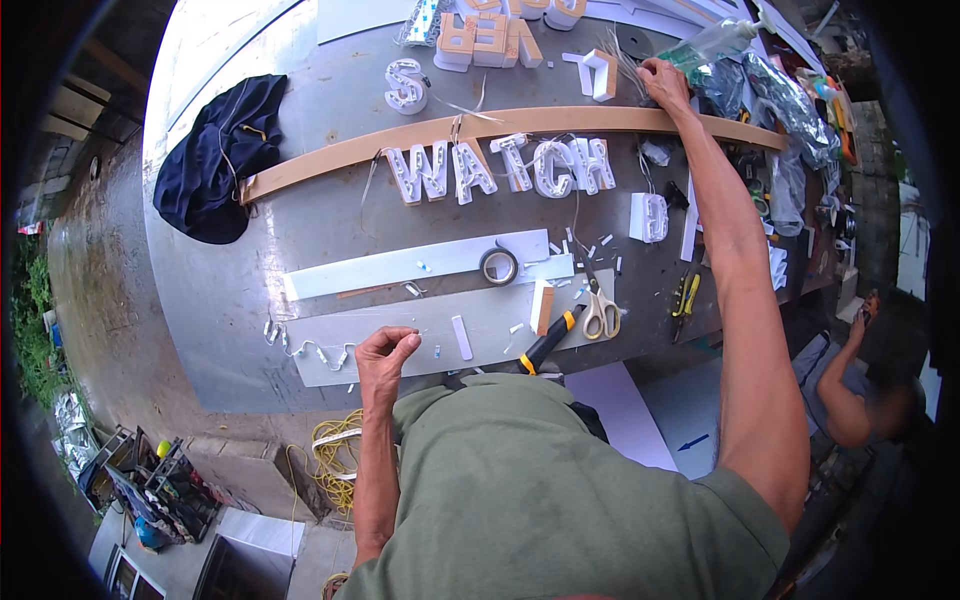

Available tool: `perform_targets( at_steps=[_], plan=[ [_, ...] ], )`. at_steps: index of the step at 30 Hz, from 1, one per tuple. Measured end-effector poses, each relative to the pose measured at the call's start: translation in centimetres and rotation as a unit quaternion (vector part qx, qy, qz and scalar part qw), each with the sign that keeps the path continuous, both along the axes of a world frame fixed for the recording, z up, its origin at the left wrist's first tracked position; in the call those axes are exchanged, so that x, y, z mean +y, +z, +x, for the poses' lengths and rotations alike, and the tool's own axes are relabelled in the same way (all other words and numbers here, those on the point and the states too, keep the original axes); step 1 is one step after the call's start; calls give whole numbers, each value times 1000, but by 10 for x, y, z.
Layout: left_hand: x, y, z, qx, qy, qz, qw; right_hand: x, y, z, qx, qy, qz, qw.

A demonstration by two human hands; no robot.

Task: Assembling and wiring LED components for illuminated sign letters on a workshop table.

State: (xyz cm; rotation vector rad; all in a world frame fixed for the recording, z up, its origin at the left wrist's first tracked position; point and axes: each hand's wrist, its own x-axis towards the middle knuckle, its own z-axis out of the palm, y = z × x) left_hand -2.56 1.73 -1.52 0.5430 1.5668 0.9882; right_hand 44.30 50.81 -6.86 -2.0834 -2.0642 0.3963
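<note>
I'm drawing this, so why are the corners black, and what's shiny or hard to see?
Head view: the wide fisheye lens leaves black corners and probably makes the tan strip look bowed; head view: pale glare washes the gray table, upper left; head view: what the left hand pinches is too tiny to make out.

gray metal tabletop (320,225) | 9 o'clock: dark cloth (215,165) | 9-to-3: long tan strip (560,120) | centre: row of white block letters (517,172) | between 1 and 2: wire bundle (625,62) | 4: yellow-handled pliers (690,290) | 6 to 7: flat pale panels (390,266)
</note>
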Motion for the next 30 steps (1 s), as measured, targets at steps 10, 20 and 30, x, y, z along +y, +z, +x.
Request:
perform_targets(
  at_steps=[10,20,30],
  plan=[
    [10,-2,8,14,-22,9,1000,30,-26,-23,-9,31,39,999],
    [2,-5,12,13,8,-19,1000,12,-8,-17,257,-131,39,957],
    [4,-11,15,137,-44,12,990,-3,31,2,75,-50,116,989]
  ],
)
